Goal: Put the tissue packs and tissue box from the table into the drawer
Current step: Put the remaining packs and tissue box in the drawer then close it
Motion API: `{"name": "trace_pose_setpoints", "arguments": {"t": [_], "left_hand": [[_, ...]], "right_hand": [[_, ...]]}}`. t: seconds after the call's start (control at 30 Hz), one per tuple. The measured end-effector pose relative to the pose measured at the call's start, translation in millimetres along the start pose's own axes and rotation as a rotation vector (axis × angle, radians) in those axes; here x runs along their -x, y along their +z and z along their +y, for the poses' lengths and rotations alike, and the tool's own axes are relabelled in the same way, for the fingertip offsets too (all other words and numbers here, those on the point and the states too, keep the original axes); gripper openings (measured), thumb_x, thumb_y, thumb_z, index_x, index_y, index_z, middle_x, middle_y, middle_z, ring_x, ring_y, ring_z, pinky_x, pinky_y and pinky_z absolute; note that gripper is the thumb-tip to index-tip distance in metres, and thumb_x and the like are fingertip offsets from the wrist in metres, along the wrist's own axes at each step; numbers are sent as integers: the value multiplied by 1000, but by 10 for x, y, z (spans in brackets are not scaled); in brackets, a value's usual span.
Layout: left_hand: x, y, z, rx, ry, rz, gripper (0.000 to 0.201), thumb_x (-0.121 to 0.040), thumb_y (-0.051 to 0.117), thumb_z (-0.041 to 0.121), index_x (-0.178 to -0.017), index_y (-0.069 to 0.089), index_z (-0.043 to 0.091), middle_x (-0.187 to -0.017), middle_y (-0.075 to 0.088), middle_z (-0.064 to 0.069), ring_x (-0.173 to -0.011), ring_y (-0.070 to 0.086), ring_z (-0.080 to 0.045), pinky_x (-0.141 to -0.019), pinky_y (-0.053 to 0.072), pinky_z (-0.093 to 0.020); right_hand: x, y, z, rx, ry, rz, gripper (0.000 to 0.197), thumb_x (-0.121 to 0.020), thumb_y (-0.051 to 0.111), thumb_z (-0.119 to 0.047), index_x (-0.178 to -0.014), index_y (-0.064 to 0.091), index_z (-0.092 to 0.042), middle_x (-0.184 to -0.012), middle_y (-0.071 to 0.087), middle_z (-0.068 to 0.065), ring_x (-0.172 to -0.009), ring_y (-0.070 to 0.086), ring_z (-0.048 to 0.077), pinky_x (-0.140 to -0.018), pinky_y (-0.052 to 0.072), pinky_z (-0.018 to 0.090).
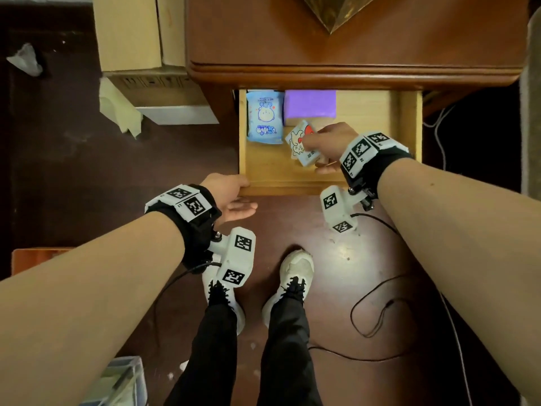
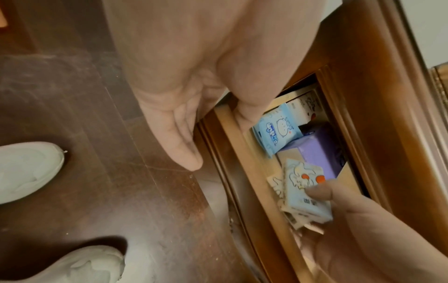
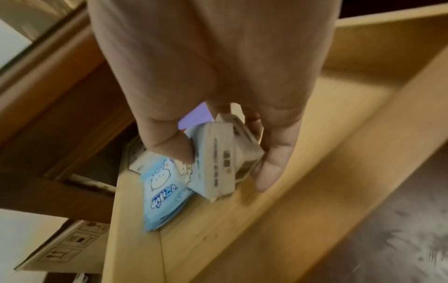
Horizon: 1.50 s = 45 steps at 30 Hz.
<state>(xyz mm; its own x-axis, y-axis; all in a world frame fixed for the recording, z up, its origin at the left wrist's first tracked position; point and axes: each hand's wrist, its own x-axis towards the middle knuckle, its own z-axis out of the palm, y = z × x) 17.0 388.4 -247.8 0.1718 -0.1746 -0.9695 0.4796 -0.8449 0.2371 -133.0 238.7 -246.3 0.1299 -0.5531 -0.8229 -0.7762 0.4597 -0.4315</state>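
My right hand (image 1: 328, 145) grips small tissue packs (image 1: 301, 146), tilted, inside open drawer (image 1: 281, 189). Blue tissue pack (image 1: 265, 117) lies back left, purple tissue box (image 1: 310, 104) just beside it. My left hand (image 1: 231, 197): thumb on drawer front rim, fingers straight.

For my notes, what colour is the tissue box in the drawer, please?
The tissue box is purple, clearest in head view.

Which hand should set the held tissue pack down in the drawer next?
Right. The right hand already grips the cartoon tissue pack in the open drawer, beside the blue pack. The left hand only rests at the drawer's front edge.
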Motion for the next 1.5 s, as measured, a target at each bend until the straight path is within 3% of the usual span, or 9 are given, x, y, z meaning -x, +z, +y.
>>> {"name": "trace_pose_setpoints", "arguments": {"t": [0.37,0.53,0.6,0.7,0.87,1.1,1.3,1.4,1.5], "left_hand": [[-45,-61,-25,17,-4,-36,12,-95,58,12,-100,57,1,-108,63,-23,-90,68,-33,-75,61,-38],[-66,-81,-20,-1,-16,-42,18,-95,60,15,-108,62,3,-93,65,-16,-85,70,-29,-74,60,-36],[-73,-75,-16,-4,-16,-38,24,-95,61,16,-114,61,2,-93,66,-16,-80,69,-27,-70,60,-36],[-64,-73,-14,-3,-14,-40,32,-94,62,16,-122,60,0,-106,65,-20,-83,70,-29,-72,61,-36],[-70,-91,-6,-10,-10,-44,27,-94,61,16,-117,60,2,-108,66,-20,-78,70,-26,-67,60,-34],[-115,-77,1,-12,-19,-30,28,-95,60,16,-119,61,1,-112,68,-22,-86,71,-28,-72,60,-35],[-60,-131,34,60,-59,-2,21,-100,49,20,-108,60,4,-102,71,-19,-82,71,-29,-69,59,-36],[59,-210,99,80,-81,68,31,-100,47,25,-121,57,5,-113,70,-19,-90,71,-32,-67,58,-39],[313,-209,312,84,-23,181,32,-100,47,25,-126,56,9,-117,65,-10,-94,65,-25,-70,54,-37]], "right_hand": [[-313,574,-30,29,37,-92,82,-27,85,-39,-102,73,-7,-101,78,12,-95,76,29,-86,62,48],[-103,636,-179,306,60,-80,40,-72,83,-36,-92,62,-8,-81,61,3,-69,57,15,-59,47,27],[-145,631,-165,342,59,-90,37,-77,79,-36,-95,62,-8,-83,63,4,-74,59,17,-70,52,30],[-174,669,-185,284,74,-124,42,-76,81,-28,-108,67,-4,-95,74,8,-87,71,23,-91,59,37],[-635,794,-19,324,7,-83,82,-31,87,-47,-103,69,-12,-93,78,8,-84,77,31,-83,62,47],[-184,805,-326,501,-58,-107,28,-86,74,-25,-83,52,-8,-97,65,12,-102,71,30,-97,57,43],[-127,731,-309,503,-53,-157,54,-73,82,-40,-111,63,-7,-108,73,12,-102,71,31,-94,58,46],[-78,562,-242,439,-33,-82,62,-56,77,-55,-100,68,-12,-91,76,10,-89,73,31,-87,60,46],[178,173,-265,134,-17,-20,38,-71,73,-35,-92,71,-3,-89,77,17,-77,71,27,-83,63,48]]}}
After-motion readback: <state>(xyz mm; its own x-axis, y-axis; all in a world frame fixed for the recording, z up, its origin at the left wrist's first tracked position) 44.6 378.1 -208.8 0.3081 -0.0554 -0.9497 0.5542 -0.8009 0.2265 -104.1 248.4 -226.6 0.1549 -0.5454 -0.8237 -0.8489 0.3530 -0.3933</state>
